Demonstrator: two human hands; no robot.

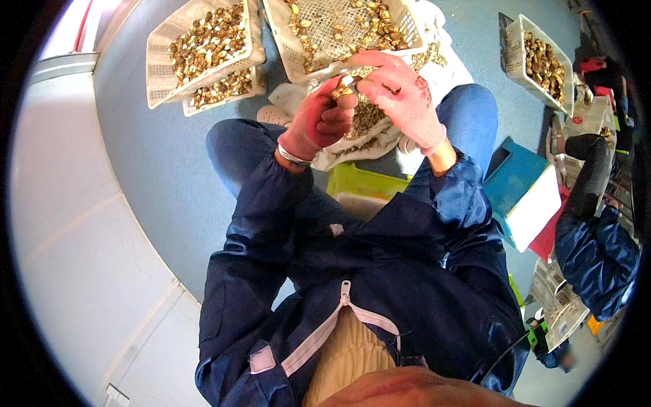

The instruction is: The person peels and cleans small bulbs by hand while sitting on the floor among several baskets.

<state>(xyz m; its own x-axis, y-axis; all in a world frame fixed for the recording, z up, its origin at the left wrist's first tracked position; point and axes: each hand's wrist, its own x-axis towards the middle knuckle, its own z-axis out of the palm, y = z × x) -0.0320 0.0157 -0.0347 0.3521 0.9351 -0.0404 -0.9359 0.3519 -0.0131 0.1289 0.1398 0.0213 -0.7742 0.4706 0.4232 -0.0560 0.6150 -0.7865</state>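
Both my hands wear pink gloves and meet above my lap. My left hand [319, 119] is closed around a small brown-and-cream mushroom [341, 90], held at its fingertips. Close beside it, my right hand [400, 95] has its fingers bent toward the mushroom; whether something small sits in them is hidden. Below the hands, a pile of small brownish pieces, like cut stems [366, 120], lies on a white cloth or sack [332, 157]. Just beyond, a white plastic crate [325, 42] holds scattered mushrooms over its lattice bottom.
Two stacked crates of mushrooms, the upper a white crate [157, 74], stand at far left. Another mushroom crate [517, 51] is at far right. A lime-green bin [366, 180] sits between my legs. A blue box [515, 180] stands right of my knee; a co-worker's dark sleeve [593, 254] shows beyond.
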